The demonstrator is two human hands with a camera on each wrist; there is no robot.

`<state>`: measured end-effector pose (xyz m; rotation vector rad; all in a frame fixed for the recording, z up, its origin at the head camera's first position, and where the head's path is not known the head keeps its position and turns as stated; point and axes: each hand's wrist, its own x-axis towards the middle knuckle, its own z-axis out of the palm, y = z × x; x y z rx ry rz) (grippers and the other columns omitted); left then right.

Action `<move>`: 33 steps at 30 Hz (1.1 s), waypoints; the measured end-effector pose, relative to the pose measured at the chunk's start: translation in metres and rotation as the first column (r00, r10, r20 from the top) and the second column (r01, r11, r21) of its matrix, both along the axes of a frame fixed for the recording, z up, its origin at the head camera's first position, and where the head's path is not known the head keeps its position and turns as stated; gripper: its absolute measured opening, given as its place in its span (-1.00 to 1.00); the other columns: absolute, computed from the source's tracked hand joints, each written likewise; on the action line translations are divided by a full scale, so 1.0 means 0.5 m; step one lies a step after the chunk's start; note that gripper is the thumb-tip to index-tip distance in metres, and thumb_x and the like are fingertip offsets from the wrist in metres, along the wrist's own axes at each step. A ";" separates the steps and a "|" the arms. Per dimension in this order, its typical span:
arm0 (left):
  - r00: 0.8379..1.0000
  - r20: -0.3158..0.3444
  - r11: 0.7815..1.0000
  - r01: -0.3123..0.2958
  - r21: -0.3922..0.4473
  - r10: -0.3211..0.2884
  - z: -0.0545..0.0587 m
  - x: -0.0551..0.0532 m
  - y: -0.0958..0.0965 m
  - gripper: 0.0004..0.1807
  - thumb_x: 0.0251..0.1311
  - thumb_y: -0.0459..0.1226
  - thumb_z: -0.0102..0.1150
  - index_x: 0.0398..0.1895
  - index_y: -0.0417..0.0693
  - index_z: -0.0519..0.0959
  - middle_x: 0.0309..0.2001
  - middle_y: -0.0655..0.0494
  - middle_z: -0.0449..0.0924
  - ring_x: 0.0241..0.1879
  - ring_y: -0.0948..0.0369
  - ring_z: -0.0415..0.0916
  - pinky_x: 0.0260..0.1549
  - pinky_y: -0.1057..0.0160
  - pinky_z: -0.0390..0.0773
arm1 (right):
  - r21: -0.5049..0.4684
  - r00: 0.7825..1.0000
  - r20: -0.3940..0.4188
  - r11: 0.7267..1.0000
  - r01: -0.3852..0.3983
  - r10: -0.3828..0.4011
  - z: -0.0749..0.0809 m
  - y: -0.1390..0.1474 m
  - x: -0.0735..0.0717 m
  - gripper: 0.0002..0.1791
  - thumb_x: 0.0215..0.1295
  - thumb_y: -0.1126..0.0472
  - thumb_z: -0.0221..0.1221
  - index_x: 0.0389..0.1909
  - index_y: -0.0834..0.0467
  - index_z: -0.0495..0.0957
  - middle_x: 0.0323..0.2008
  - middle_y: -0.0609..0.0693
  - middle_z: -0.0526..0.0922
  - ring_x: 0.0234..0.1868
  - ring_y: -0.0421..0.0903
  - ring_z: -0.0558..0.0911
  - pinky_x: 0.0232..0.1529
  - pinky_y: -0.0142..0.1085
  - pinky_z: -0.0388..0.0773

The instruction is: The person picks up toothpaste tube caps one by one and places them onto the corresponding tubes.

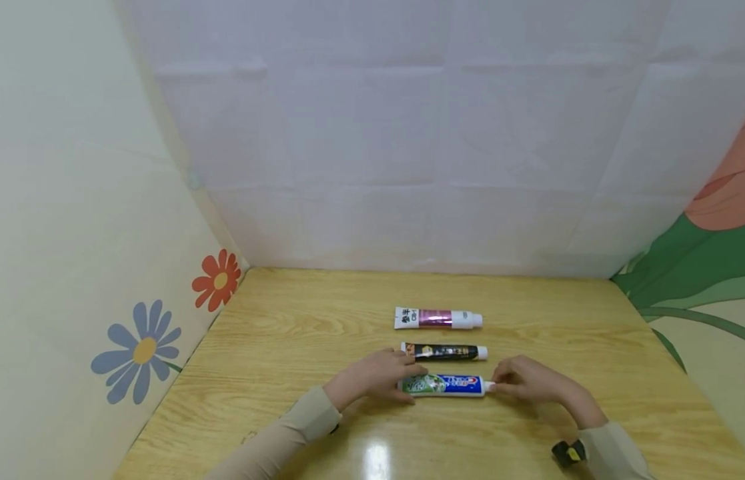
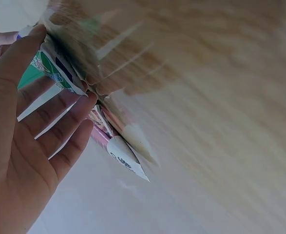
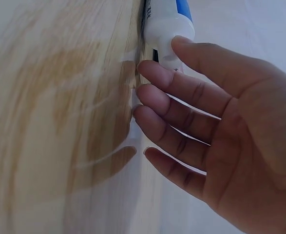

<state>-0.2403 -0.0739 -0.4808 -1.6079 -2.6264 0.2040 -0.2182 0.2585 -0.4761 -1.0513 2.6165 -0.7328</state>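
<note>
A green-and-blue toothpaste tube (image 1: 465, 385) lies crosswise on the table, its white cap pointing right. Around its flat tail end is my left hand (image 1: 378, 377), thumb on the near edge and fingers on the far edge. The left wrist view shows that tube (image 2: 52, 68) between the thumb and the spread fingers. At the other end, my right hand (image 1: 531, 381) pinches the cap with thumb and forefinger. In the right wrist view, the thumb lies against the white cap (image 3: 168, 56) and the other fingers are bent below it.
Just beyond the held tube is a black toothpaste tube (image 1: 447, 352), parallel to it. Farther back lies a white-and-pink tube (image 1: 438, 319), also with its cap to the right. The wooden table (image 1: 312, 300) meets a white-covered wall (image 1: 360, 220) at the back.
</note>
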 end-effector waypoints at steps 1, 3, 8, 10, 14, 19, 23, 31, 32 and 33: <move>1.000 0.002 1.000 -0.001 0.002 0.001 -0.002 0.000 0.000 -0.28 0.12 0.27 -0.05 0.29 0.15 0.31 0.18 0.14 0.43 0.13 0.20 0.42 0.13 0.15 0.39 | -0.001 1.000 0.009 1.000 0.004 -0.004 0.000 0.001 0.000 -0.80 0.26 -0.03 0.12 -0.36 -0.02 0.62 -0.46 -0.31 0.55 -0.43 -0.41 0.46 -0.38 -0.43 0.47; 1.000 0.008 1.000 -0.005 0.007 0.005 -0.006 -0.002 0.000 -0.28 0.12 0.28 -0.07 0.29 0.16 0.30 0.19 0.14 0.42 0.13 0.20 0.41 0.14 0.16 0.39 | -0.002 1.000 0.023 1.000 0.008 -0.008 0.000 0.002 0.001 -0.80 0.26 -0.03 0.12 -0.37 -0.02 0.61 -0.47 -0.31 0.54 -0.46 -0.41 0.45 -0.40 -0.44 0.46; 1.000 0.023 1.000 -0.017 0.024 0.016 -0.008 -0.004 -0.004 -0.27 0.11 0.29 -0.10 0.30 0.18 0.28 0.22 0.12 0.38 0.14 0.19 0.39 0.12 0.16 0.40 | -0.011 0.997 0.073 0.999 0.040 -0.039 0.005 0.005 0.002 -0.81 0.25 -0.05 0.13 -0.35 -0.05 0.59 -0.47 -0.26 0.55 -0.46 -0.38 0.47 -0.41 -0.44 0.46; 1.000 0.025 0.999 -0.018 0.028 0.017 -0.007 -0.004 -0.006 -0.27 0.11 0.30 -0.11 0.30 0.18 0.29 0.22 0.11 0.38 0.13 0.19 0.40 0.11 0.15 0.42 | -0.007 0.994 0.093 0.998 0.056 -0.056 0.007 0.006 0.001 -0.82 0.25 -0.06 0.13 -0.33 -0.06 0.59 -0.46 -0.26 0.56 -0.45 -0.37 0.47 -0.39 -0.43 0.46; 0.999 0.037 0.999 -0.023 0.022 0.022 -0.004 -0.002 -0.010 -0.27 0.12 0.30 -0.12 0.31 0.19 0.28 0.26 0.08 0.34 0.17 0.16 0.37 0.13 0.12 0.40 | 0.005 0.992 0.105 0.998 0.067 -0.067 0.012 0.007 0.000 -0.80 0.25 -0.07 0.13 -0.29 -0.05 0.59 -0.42 -0.27 0.56 -0.41 -0.36 0.49 -0.36 -0.42 0.48; 0.995 0.089 0.999 -0.048 0.022 0.046 0.000 -0.001 -0.013 -0.28 0.12 0.28 -0.12 0.31 0.21 0.28 0.31 0.04 0.27 0.25 0.10 0.30 0.19 0.05 0.33 | 0.014 0.993 0.095 0.997 0.072 -0.073 0.021 0.006 -0.001 -0.79 0.25 -0.06 0.13 -0.25 -0.04 0.59 -0.37 -0.28 0.57 -0.36 -0.35 0.50 -0.33 -0.41 0.48; 0.996 0.080 0.999 -0.044 0.017 0.043 0.003 -0.006 -0.015 -0.28 0.12 0.29 -0.13 0.31 0.21 0.28 0.31 0.04 0.27 0.26 0.09 0.29 0.19 0.03 0.32 | 0.025 0.997 0.050 0.998 0.065 -0.066 0.032 0.004 -0.005 -0.80 0.26 -0.02 0.13 -0.23 -0.02 0.59 -0.35 -0.27 0.57 -0.35 -0.36 0.50 -0.32 -0.41 0.49; 1.000 0.018 1.000 -0.011 0.026 0.011 0.022 -0.020 -0.019 -0.30 0.15 0.25 -0.07 0.29 0.15 0.31 0.25 0.04 0.37 0.20 0.11 0.35 0.15 0.06 0.38 | 0.022 0.996 -0.074 0.998 0.051 -0.049 0.051 -0.006 -0.013 -0.78 0.26 0.04 0.14 -0.18 0.05 0.60 -0.32 -0.25 0.57 -0.32 -0.35 0.50 -0.30 -0.35 0.53; 1.000 0.018 0.999 -0.013 0.031 0.012 0.024 -0.021 -0.019 -0.31 0.15 0.24 -0.06 0.29 0.14 0.31 0.23 0.06 0.38 0.19 0.13 0.37 0.14 0.07 0.38 | 0.017 0.995 -0.083 0.999 0.048 -0.046 0.054 -0.007 -0.014 -0.79 0.27 0.05 0.14 -0.18 0.06 0.60 -0.31 -0.24 0.58 -0.31 -0.35 0.51 -0.29 -0.34 0.54; 1.000 0.015 0.999 -0.012 0.037 0.012 0.025 -0.023 -0.020 -0.31 0.15 0.24 -0.05 0.29 0.13 0.32 0.21 0.07 0.40 0.16 0.14 0.38 0.13 0.08 0.39 | 0.014 0.995 -0.092 0.999 0.046 -0.044 0.056 -0.009 -0.014 -0.78 0.27 0.05 0.14 -0.17 0.06 0.60 -0.30 -0.23 0.59 -0.30 -0.34 0.51 -0.28 -0.32 0.54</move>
